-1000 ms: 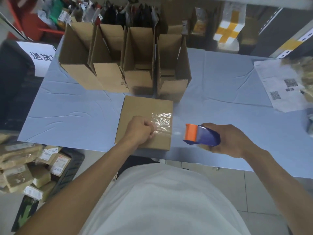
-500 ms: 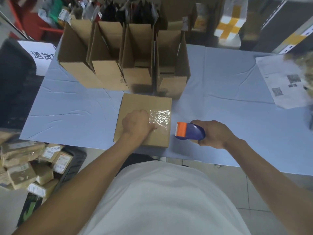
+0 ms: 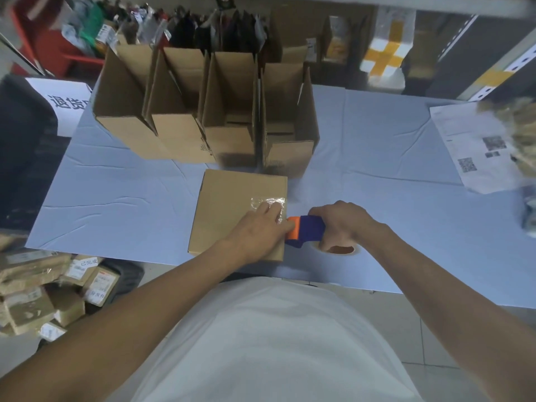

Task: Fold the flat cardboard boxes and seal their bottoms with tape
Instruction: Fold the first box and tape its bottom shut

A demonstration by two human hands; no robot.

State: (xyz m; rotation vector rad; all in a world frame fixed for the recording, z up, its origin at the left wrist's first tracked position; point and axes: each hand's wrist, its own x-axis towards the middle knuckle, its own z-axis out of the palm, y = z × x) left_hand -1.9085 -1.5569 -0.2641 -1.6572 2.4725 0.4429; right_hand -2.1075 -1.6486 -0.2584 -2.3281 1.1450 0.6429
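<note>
Taping box [image 3: 232, 210] bottom | left hand [image 3: 261, 227] lay flat on tape [image 3: 268, 206]; right hand [image 3: 339, 221] gripped dispenser [image 3: 304, 230], touching box's right edge

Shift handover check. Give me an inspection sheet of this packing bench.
Surface: blue cloth on the table, wrinkled.
Job's things: box lying bottom up, tape patch at its right edge; four open boxes behind.
Clutter: printed sheet, right.
Hands: left hand presses the tape; right hand grips the tape dispenser.
Cables: nothing seen.
Surroundings: parcels on the floor, left.
</note>
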